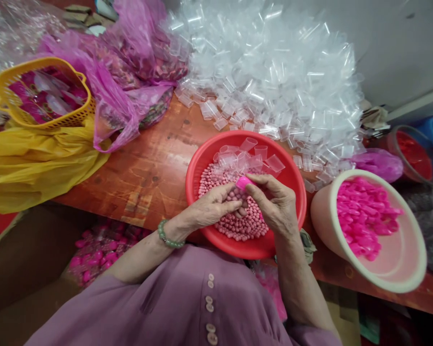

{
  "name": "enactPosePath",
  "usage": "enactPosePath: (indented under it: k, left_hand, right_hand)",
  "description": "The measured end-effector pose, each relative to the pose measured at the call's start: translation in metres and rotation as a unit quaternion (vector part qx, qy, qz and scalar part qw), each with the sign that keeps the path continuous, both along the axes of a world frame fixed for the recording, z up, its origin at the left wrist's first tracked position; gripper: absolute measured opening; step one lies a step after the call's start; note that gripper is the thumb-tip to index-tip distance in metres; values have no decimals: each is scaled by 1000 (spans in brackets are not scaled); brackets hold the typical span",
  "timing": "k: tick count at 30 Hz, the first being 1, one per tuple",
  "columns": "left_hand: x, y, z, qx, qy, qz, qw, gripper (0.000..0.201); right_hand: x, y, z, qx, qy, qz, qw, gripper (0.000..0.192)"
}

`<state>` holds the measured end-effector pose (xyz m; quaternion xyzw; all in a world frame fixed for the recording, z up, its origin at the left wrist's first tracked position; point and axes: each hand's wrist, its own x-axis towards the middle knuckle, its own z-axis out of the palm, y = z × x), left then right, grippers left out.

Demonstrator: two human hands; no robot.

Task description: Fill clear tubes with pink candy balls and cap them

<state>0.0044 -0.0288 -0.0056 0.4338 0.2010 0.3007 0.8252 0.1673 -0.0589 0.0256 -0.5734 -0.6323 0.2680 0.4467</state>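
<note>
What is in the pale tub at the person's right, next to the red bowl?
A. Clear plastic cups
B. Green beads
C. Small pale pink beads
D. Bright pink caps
D: the pale tub holds a heap of bright pink caps, like the one pinched at the fingertips of the right hand over the red bowl; the pale pink beads lie in that bowl instead.

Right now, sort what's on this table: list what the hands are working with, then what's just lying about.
In use:
left hand
right hand
pink cap
red bowl
pink beads
clear tubes

Lying about:
yellow basket
pink bags
yellow bag
heap of clear tubes
tub of pink caps
</note>
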Motion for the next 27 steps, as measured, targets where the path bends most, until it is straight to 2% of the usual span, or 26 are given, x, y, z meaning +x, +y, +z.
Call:
enactPosePath:
  k: [5, 7, 11, 14, 18, 23, 27]
  left_hand:
    - [-2, 1, 2, 18, 24, 20, 999, 33]
    - [-2, 1, 1, 11, 20, 39, 999, 31]
    - [-2, 0, -5, -48, -7, 36, 998, 33]
    - [-1, 1, -7, -58, -31, 30, 997, 35]
    - [0, 2, -5, -47, -27, 48, 997, 34]
    - [-1, 1, -5, -60, -42, 11, 997, 34]
    - [-2, 0, -3, -78, -49, -13, 996, 30]
  right_hand:
    - [-2, 1, -1, 35, -79, 18, 996, 16]
    - [-3, -1, -1, 68, -138, 36, 987, 24]
    - [-2, -6, -4, 138, -312, 82, 937, 65]
    - [-3, -5, -8, 166, -407, 83, 894, 75]
    - [-6, -1, -12, 204, -424, 66, 880, 70]
    - [-6, -1, -12, 237, -404, 67, 881, 68]
    - [-5, -1, -11, 232, -408, 74, 880, 67]
